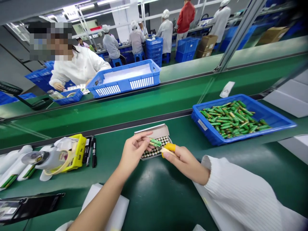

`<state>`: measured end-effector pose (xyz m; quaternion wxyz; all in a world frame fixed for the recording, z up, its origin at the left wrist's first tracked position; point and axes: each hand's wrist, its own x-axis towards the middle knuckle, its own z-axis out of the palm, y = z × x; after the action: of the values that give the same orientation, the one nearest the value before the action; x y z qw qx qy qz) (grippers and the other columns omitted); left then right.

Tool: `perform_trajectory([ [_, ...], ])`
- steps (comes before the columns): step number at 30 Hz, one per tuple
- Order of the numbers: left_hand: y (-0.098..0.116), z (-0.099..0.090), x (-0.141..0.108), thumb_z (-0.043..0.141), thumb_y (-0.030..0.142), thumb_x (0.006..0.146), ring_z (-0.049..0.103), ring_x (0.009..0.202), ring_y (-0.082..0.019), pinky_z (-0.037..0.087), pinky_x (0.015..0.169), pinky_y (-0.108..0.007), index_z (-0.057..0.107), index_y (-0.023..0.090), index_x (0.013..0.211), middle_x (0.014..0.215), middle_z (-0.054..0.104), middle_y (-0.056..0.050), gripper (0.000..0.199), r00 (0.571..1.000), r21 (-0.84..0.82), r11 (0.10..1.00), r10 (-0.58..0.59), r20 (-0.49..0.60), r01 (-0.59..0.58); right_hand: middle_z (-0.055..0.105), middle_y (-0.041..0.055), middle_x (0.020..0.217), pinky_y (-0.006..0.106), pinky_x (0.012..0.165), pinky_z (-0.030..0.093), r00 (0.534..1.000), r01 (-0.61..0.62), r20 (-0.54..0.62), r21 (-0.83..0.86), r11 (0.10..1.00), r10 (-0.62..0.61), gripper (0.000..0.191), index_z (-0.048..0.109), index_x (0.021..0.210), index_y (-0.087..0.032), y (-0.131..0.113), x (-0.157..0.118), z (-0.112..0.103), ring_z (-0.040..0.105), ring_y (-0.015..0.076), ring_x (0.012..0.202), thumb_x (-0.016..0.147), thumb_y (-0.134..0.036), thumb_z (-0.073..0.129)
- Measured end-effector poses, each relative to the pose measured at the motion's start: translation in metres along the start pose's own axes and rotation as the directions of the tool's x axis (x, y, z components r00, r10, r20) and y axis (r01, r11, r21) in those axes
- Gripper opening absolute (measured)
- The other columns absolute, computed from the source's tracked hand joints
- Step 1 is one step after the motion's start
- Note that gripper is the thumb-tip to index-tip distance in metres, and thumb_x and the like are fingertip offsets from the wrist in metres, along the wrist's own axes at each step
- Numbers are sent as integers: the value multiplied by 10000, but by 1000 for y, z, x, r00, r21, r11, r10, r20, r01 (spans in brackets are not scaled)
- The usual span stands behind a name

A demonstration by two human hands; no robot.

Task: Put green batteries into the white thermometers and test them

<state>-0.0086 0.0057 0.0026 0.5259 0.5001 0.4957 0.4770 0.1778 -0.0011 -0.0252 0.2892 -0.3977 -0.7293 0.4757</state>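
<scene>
Several slim green batteries (155, 142) lie in the fingers of my left hand (136, 146), above a small open carton (160, 131). My right hand (183, 157), with yellow finger covers on some fingertips, pinches at the right end of those batteries. Its fingers partly hide what they grip. Inside the carton, rows of batteries (166, 140) stand upright with their metal ends up. The carton's lid is folded back on the far side. Both hands cover parts of its near and side edges.
To the right stands a blue tray (209, 136) of loose green batteries. A yellow basket (78, 154), black markers (94, 154) and a tape roll (64, 163) lie left. Beyond the green conveyor (144, 99) are a long blue crate (125, 85) and a co-worker in white (79, 65).
</scene>
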Motion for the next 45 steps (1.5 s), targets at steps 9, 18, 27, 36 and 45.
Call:
perform_trajectory([
  [9, 1, 2, -2, 771, 283, 632, 633, 552, -112, 551, 571, -227, 708, 119, 837, 704, 705, -38, 270, 999, -116, 992, -43, 19, 45, 317, -34, 621, 243, 525, 253, 997, -80, -4, 34, 996, 80, 364, 462, 727, -175, 2, 0, 0, 302, 99, 566, 907, -487, 412],
  [18, 2, 5, -5, 806, 217, 568, 671, 630, -160, 562, 622, -256, 712, 122, 789, 672, 705, -47, 259, 997, -102, 993, -59, 44, 64, 338, -34, 589, 240, 500, 254, 998, -43, -37, 49, 998, 45, 334, 460, 705, -181, 3, -3, 9, 301, 97, 538, 898, -453, 439],
  [27, 1, 8, -5, 838, 140, 486, 662, 583, -115, 543, 581, -175, 711, 131, 726, 627, 706, -16, 271, 995, -145, 987, -73, -60, 64, 461, -8, 674, 243, 575, 329, 990, -21, -140, 91, 996, 34, 306, 537, 824, -173, -1, -1, 1, 407, 115, 616, 910, -447, 433],
  [36, 2, 7, -7, 830, 130, 509, 669, 578, -114, 543, 574, -162, 713, 131, 729, 625, 711, -15, 250, 997, -195, 979, -68, -43, 58, 403, -31, 600, 235, 515, 272, 996, -2, -87, 59, 998, 7, 306, 506, 724, -167, 0, -4, 3, 344, 89, 544, 902, -412, 466],
  [45, -2, 8, -9, 801, 149, 560, 666, 608, -131, 546, 588, -198, 700, 142, 666, 680, 714, -21, 147, 999, 51, 999, 12, 35, -14, 462, -23, 604, 225, 525, 337, 966, 18, -244, 394, 919, 86, 319, 520, 725, -172, 0, 4, -3, 423, 95, 557, 854, -463, 548],
])
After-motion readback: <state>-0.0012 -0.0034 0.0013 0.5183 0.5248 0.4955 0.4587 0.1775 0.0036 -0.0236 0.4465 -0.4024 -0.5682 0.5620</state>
